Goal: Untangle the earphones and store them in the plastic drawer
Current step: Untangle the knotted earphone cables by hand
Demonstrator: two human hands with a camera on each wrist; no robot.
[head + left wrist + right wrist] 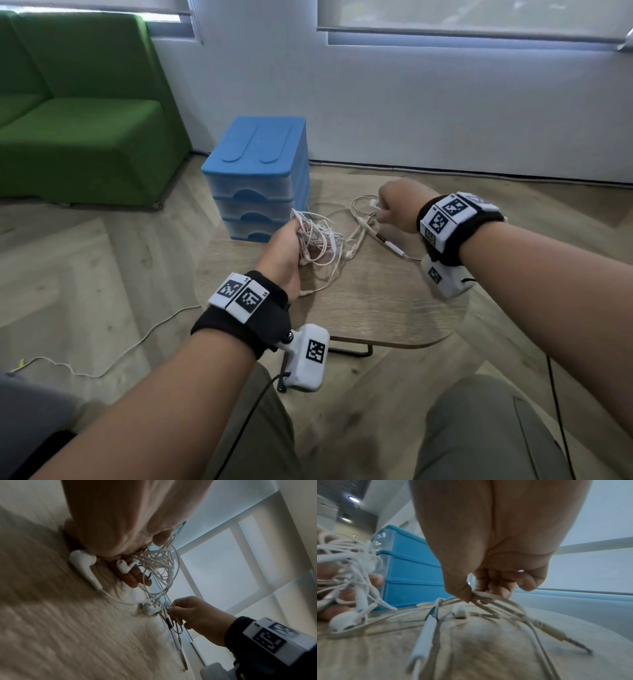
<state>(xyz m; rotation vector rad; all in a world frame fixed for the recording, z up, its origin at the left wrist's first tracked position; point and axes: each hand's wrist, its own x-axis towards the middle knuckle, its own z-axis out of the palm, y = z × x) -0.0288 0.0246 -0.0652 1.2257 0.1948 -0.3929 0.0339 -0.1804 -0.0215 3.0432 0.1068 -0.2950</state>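
Head view: task early, by the look of it; earphones (318, 240) are a tangled white bundle on the table (376, 308), just right of the drawer unit (257, 178); all three drawers look closed, nothing stored yet; untangling, opening a drawer and stowing all remain. Left hand (284, 250) is curled round the main clump, in front of the drawer unit; right hand (394, 209) is further right of the unit, fingers closed on a few loose strands; cable runs between the two hands, some of it lying slack on the table; inline remote (394, 247) lies on the table near the right hand.

Left wrist view: left fingers (133, 578) wrapped over the knot of cable; one earbud (84, 563) lies on the table beside the palm, a second earbud (123, 566) rests against the fingers; right hand (193, 614) beyond pinches strands just off the table; drawer unit barely in view here.

Right wrist view: right thumb and fingers (488, 588) pinch several strands together, grip tight, little gap; strands fan down to the table; jack plug (565, 639) lies free on the table on the far side from the drawer unit (412, 568); left hand's clump sits in front of the unit; blurred, so exact strand count unclear.
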